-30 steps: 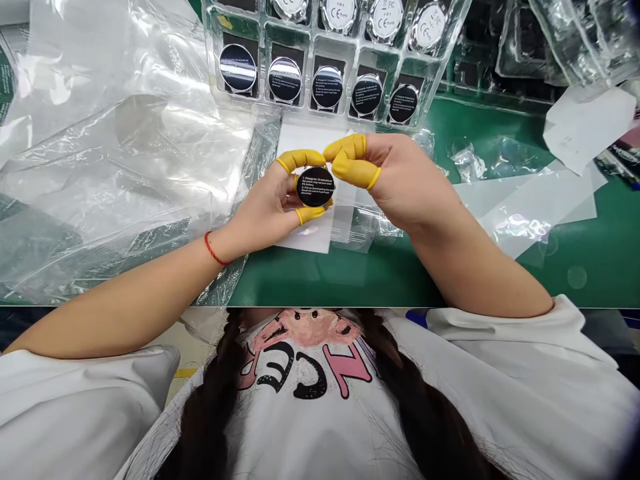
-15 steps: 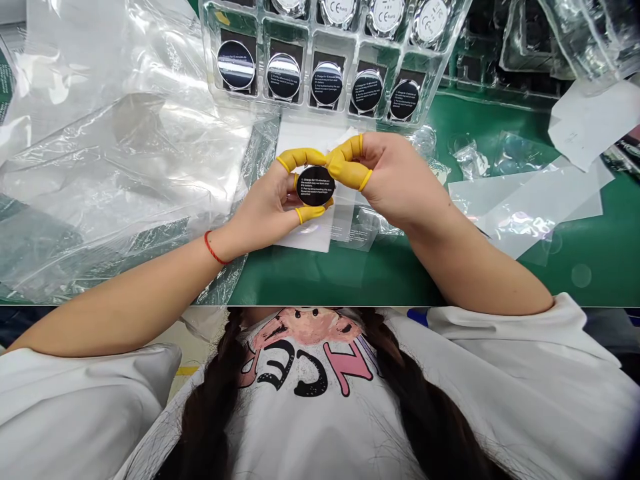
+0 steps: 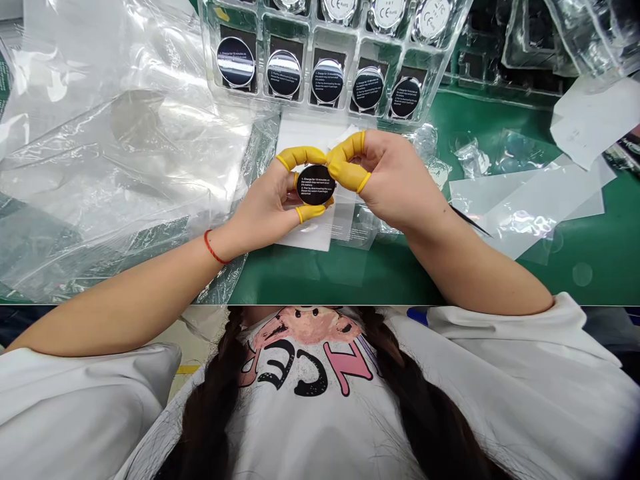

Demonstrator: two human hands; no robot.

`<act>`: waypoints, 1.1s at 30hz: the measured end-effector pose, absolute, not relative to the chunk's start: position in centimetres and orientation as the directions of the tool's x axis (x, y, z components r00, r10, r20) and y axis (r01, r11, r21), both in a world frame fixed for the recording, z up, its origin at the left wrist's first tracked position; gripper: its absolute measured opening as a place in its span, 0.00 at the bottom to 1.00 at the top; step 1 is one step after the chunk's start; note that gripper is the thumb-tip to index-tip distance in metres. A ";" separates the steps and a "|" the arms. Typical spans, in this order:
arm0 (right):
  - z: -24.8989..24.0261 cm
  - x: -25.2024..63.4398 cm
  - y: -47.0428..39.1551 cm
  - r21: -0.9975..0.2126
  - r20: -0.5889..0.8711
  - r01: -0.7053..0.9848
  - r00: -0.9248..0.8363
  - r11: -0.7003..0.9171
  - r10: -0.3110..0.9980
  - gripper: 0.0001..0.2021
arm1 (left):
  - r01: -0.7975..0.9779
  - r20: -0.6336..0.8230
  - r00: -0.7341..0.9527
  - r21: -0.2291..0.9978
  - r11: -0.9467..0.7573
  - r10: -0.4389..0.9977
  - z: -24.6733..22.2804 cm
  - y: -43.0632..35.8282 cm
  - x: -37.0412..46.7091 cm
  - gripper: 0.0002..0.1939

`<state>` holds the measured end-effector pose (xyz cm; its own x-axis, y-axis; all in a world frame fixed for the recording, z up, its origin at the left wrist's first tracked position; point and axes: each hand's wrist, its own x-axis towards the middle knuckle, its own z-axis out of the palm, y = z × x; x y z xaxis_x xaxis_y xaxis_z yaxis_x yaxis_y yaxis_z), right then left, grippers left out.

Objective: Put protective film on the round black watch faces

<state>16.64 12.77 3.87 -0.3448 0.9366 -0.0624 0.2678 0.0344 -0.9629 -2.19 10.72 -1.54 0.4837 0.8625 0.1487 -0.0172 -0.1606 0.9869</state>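
Observation:
A round black smartwatch (image 3: 316, 185) with white printed text on its face is held at the middle, face up towards me. My left hand (image 3: 280, 197) grips it by the rim between yellow-cotted fingers above and the thumb below. My right hand (image 3: 373, 167), also in yellow finger cots, is closed in a pinch at the watch's upper right edge. What lies between those fingertips is hidden. Under the hands are white sheets (image 3: 305, 237) and a clear printed film (image 3: 363, 233).
Behind the hands stands a clear plastic tray (image 3: 307, 63) with several watches in its compartments. Clear plastic bags (image 3: 165, 153) cover the left of the green table (image 3: 400, 267). Translucent sheets (image 3: 520, 207) and a thin dark pointed tool (image 3: 470, 219) lie at right.
Both hands keep their hold on the watch almost unchanged. My right forearm has shifted slightly, and more of the thin dark tool beside it shows now.

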 end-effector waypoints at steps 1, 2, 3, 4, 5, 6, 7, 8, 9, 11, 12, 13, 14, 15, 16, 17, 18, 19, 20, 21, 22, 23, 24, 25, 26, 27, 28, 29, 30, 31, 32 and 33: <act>3.9 16.6 12.7 -0.962 -0.057 0.271 -0.344 0.040 0.937 0.05 | -0.018 0.151 0.486 0.986 -0.163 0.861 -1.6 10.7 -2.2 0.31; 3.9 16.6 12.7 -0.961 -0.051 0.273 -0.343 0.048 0.938 0.06 | -0.017 0.153 0.486 0.986 -0.166 0.860 -1.7 10.8 -2.2 0.31; 3.9 16.6 12.7 -0.960 -0.045 0.276 -0.342 0.055 0.939 0.06 | -0.015 0.153 0.488 0.986 -0.167 0.859 -1.7 10.8 -2.3 0.31; 4.0 16.6 12.7 -0.958 -0.038 0.278 -0.340 0.062 0.940 0.06 | -0.012 0.153 0.491 0.986 -0.168 0.858 -1.8 10.8 -2.3 0.32; 4.0 16.6 12.6 -0.957 -0.033 0.281 -0.337 0.067 0.941 0.06 | -0.009 0.152 0.493 0.986 -0.169 0.857 -1.8 10.8 -2.3 0.32; 4.0 16.6 12.6 -0.956 -0.030 0.284 -0.335 0.071 0.942 0.07 | -0.005 0.149 0.494 0.986 -0.169 0.857 -1.9 10.8 -2.3 0.32; 4.0 16.6 12.6 -0.955 -0.030 0.288 -0.332 0.071 0.943 0.07 | 0.002 0.144 0.492 0.986 -0.167 0.858 -1.8 10.8 -2.2 0.32; 4.0 16.6 12.6 -0.954 -0.033 0.292 -0.330 0.069 0.943 0.07 | 0.011 0.137 0.488 0.987 -0.162 0.862 -1.8 10.8 -2.2 0.32; 4.1 16.6 12.6 -0.952 -0.038 0.299 -0.328 0.066 0.944 0.07 | 0.019 0.127 0.482 0.988 -0.156 0.867 -1.8 10.7 -2.2 0.32; 4.2 16.5 12.5 -0.947 -0.052 0.316 -0.324 0.057 0.945 0.07 | 0.030 0.107 0.474 0.990 -0.138 0.874 -1.7 10.7 -2.2 0.33; 4.2 16.5 12.5 -0.944 -0.056 0.324 -0.322 0.054 0.945 0.07 | 0.030 0.099 0.472 0.991 -0.129 0.876 -1.6 10.7 -2.1 0.33; 4.3 16.5 12.5 -0.942 -0.061 0.332 -0.323 0.053 0.944 0.07 | 0.028 0.093 0.473 0.992 -0.121 0.876 -1.5 10.6 -2.1 0.33; 4.4 16.5 12.5 -0.940 -0.063 0.338 -0.324 0.053 0.944 0.08 | 0.025 0.090 0.473 0.993 -0.115 0.876 -1.5 10.6 -2.1 0.33; 4.4 16.5 12.4 -0.938 -0.064 0.343 -0.325 0.054 0.943 0.08 | 0.023 0.090 0.472 0.993 -0.114 0.877 -1.4 10.6 -2.1 0.33; 4.5 16.5 12.4 -0.936 -0.063 0.346 -0.326 0.057 0.943 0.08 | 0.025 0.091 0.470 0.993 -0.116 0.878 -1.4 10.6 -2.1 0.33; 4.5 16.5 12.4 -0.935 -0.060 0.350 -0.327 0.062 0.943 0.08 | 0.029 0.094 0.466 0.992 -0.122 0.880 -1.4 10.6 -2.1 0.32; 4.5 16.6 12.4 -0.933 -0.053 0.352 -0.326 0.069 0.944 0.08 | 0.037 0.097 0.463 0.991 -0.128 0.881 -1.4 10.5 -2.1 0.32; 4.5 16.6 12.4 -0.932 -0.045 0.355 -0.326 0.078 0.944 0.08 | 0.044 0.099 0.459 0.990 -0.134 0.883 -1.4 10.5 -2.1 0.31; 4.5 16.6 12.4 -0.930 -0.036 0.356 -0.327 0.087 0.944 0.08 | 0.048 0.101 0.456 0.989 -0.138 0.884 -1.4 10.5 -2.1 0.31; 4.4 16.6 12.4 -0.930 -0.029 0.356 -0.329 0.095 0.944 0.08 | 0.050 0.102 0.455 0.989 -0.140 0.885 -1.5 10.5 -2.1 0.31; 4.3 16.6 12.3 -0.929 -0.024 0.357 -0.332 0.101 0.943 0.08 | 0.049 0.102 0.457 0.989 -0.139 0.884 -1.5 10.5 -2.1 0.32; 4.3 16.5 12.3 -0.928 -0.020 0.357 -0.333 0.106 0.943 0.08 | 0.045 0.102 0.460 0.989 -0.138 0.882 -1.5 10.5 -2.1 0.32; 4.2 16.4 12.3 -0.927 -0.017 0.359 -0.334 0.111 0.942 0.08 | 0.040 0.101 0.464 0.990 -0.135 0.880 -1.5 10.5 -2.2 0.32; 4.2 16.3 12.3 -0.923 -0.012 0.367 -0.335 0.119 0.942 0.08 | 0.036 0.098 0.466 0.991 -0.130 0.880 -1.5 10.5 -2.2 0.32; 4.3 16.3 12.3 -0.914 -0.002 0.382 -0.334 0.133 0.942 0.08 | 0.034 0.093 0.465 0.992 -0.123 0.880 -1.4 10.5 -2.2 0.32; 4.5 16.4 12.3 -0.899 0.013 0.409 -0.331 0.156 0.943 0.07 | 0.034 0.086 0.461 0.993 -0.115 0.883 -1.4 10.5 -2.2 0.31; 4.7 16.6 12.4 -0.873 0.037 0.450 -0.323 0.188 0.946 0.07 | 0.035 0.078 0.456 0.994 -0.106 0.887 -1.4 10.5 -2.2 0.31; 5.0 16.9 12.5 -0.831 0.066 0.509 -0.312 0.225 0.948 0.05 | 0.036 0.070 0.451 0.995 -0.096 0.890 -1.4 10.4 -2.2 0.31; 5.2 17.5 12.6 -0.765 0.095 0.589 -0.296 0.260 0.950 0.04 | 0.036 0.062 0.450 0.996 -0.087 0.891 -1.5 10.4 -2.2 0.31; 5.4 18.3 12.9 -0.672 0.117 0.686 -0.274 0.279 0.955 0.04 | 0.033 0.059 0.449 0.996 -0.082 0.892 -1.6 10.4 -2.2 0.31; 5.4 19.2 13.1 -0.557 0.120 0.784 -0.252 0.275 0.960 0.07 | 0.028 0.058 0.449 0.996 -0.079 0.892 -1.7 10.4 -2.1 0.31; 5.3 20.2 13.4 -0.433 0.105 0.867 -0.221 0.245 0.969 0.10 | 0.023 0.060 0.448 0.997 -0.078 0.892 -1.9 10.4 -2.1 0.31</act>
